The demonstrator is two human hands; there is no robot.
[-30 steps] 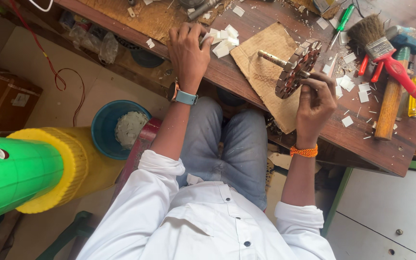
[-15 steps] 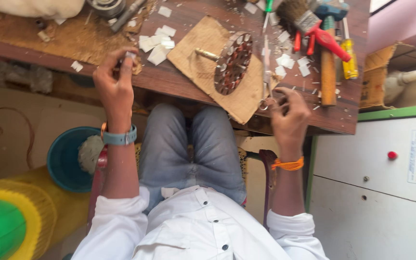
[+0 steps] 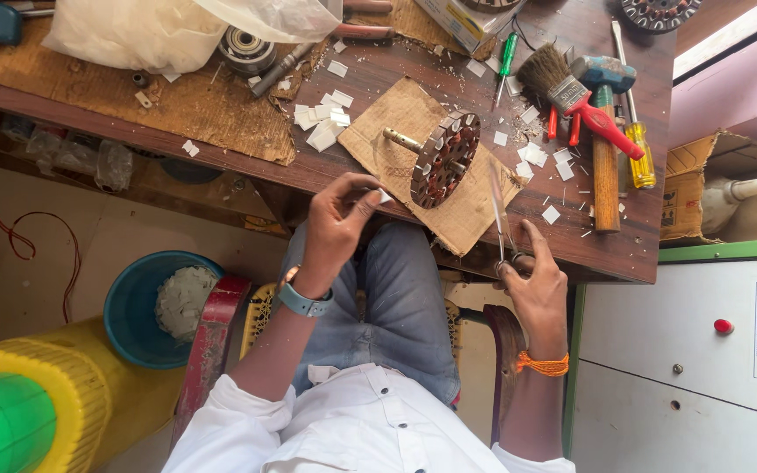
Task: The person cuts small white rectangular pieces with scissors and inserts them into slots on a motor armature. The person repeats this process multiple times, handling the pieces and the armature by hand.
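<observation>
Left hand (image 3: 336, 223): I have it raised over the near table edge, fingers curled in, thumb and fingertips pinched on a small white paper slip (image 3: 384, 196). The slip sits just beside the rotor (image 3: 445, 159); I cannot tell whether it touches it.

Right hand (image 3: 536, 280): I have it closed on the scissors (image 3: 500, 219), fingers through the handles, blades pointing up along the cardboard's right edge. The blades look shut or nearly so.

Rotor: round slotted disc with copper windings and a brass shaft, lying tilted on a cardboard sheet (image 3: 396, 131) on the wooden table (image 3: 378, 61), between my two hands and a little beyond them.

Paper pieces (image 3: 321, 123): loose white heap left of the cardboard; more scattered to the right of the rotor.

Tools, right side of table: brush (image 3: 571, 92) with red handle, hammer (image 3: 604, 158) with wooden handle, yellow screwdriver (image 3: 638, 149), green screwdriver (image 3: 505, 57).

Containers:
- Blue bucket (image 3: 129, 307) on the floor to my left, holding a pale greyish-white mass; I cannot tell what it is.
- Plastic bag (image 3: 159, 31) at the table's far left, lumpy and filled, contents hidden.
- Yellow and green drum (image 3: 19, 403) at lower left; inside not visible.
- Cardboard box (image 3: 685, 188) right of the table, open, with a pale pipe-like object in it.
</observation>
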